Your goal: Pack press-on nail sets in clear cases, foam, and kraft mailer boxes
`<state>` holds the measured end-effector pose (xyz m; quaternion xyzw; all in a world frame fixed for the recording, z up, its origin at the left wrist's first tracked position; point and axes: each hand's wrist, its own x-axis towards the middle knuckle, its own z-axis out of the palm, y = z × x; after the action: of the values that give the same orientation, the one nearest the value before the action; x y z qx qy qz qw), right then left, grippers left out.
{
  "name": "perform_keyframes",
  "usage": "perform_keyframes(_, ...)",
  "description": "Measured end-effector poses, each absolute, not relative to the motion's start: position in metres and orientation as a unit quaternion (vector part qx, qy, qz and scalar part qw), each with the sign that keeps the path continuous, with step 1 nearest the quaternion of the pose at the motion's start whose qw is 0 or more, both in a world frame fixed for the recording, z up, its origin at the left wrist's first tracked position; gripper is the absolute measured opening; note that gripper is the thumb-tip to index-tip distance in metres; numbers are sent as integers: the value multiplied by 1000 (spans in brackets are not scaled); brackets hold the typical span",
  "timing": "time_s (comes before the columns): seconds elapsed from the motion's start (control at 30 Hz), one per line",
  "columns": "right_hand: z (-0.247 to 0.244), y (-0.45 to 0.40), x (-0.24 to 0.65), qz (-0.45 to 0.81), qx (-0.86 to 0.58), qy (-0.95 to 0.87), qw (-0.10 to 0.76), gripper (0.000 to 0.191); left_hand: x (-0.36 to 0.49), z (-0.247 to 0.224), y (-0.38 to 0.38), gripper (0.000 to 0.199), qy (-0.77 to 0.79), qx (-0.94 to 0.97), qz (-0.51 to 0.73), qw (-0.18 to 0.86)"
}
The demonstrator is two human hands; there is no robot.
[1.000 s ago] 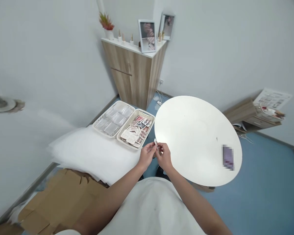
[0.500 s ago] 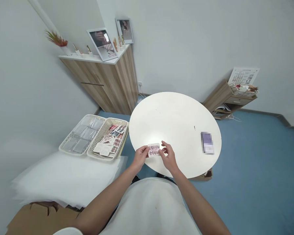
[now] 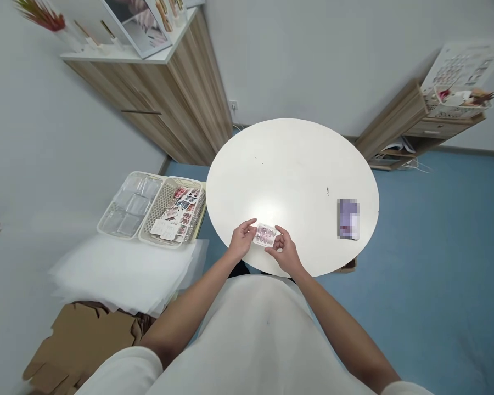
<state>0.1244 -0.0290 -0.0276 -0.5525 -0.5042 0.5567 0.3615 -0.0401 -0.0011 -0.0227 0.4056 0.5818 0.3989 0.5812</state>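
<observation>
Left hand (image 3: 242, 240) pinches left edge of press-on nail card (image 3: 265, 235) (two rows, pinkish-purple nails), right hand (image 3: 287, 253) grasps its right end, index at top corner, thumb at bottom edge; card is over the near part of round white table (image 3: 304, 164), can't tell if touching; print on poster (image 3: 456, 66) and on cards (image 3: 164, 229) in mesh basket (image 3: 160, 211) too small to read; 1 s ago nail card was edge-on by the table rim, now face shows, both nail rows visible
</observation>
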Motion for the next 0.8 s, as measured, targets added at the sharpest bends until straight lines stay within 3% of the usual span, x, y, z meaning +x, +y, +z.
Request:
perform_keyframes(0.23, -33, -30, 108, 561, -583, -459, 368, 65, -58, -22, 17, 39, 549, 459, 355, 601)
perform_keyframes(0.5, -33, -16, 90, 532, -568, -522, 349, 65, -99, -13, 24, 61, 474, 689, 238, 495)
perform_keyframes(0.8, -49, -3, 54, 452, -582, -650, 187, 71, -145, -50, 18, 63, 487, 726, 211, 438)
